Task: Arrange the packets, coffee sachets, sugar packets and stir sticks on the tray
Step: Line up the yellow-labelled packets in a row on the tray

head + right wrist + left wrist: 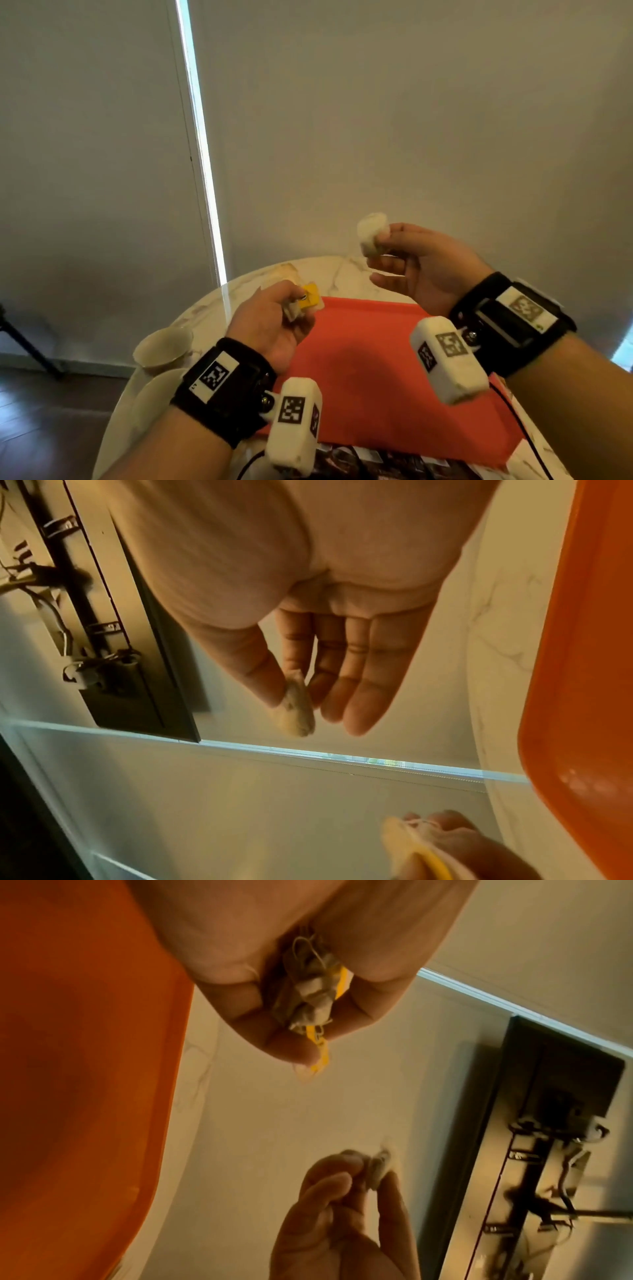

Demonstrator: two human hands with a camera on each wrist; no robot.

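Right hand [424, 263] grip: thumb and forefinger pinch one pale packet [372, 233], other fingers straight | left hand [274, 322] grip: curled round bunched packets with yellow tag [310, 297] | red tray [376, 370] on worktop [329, 274] lies below and nearward of both grips | left grip lower and closer to tray, likely sets down first.

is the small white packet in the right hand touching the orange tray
Apart. The head view shows the right hand pinching the small white packet raised against the wall, clear of the flat orange plastic tray on the table.
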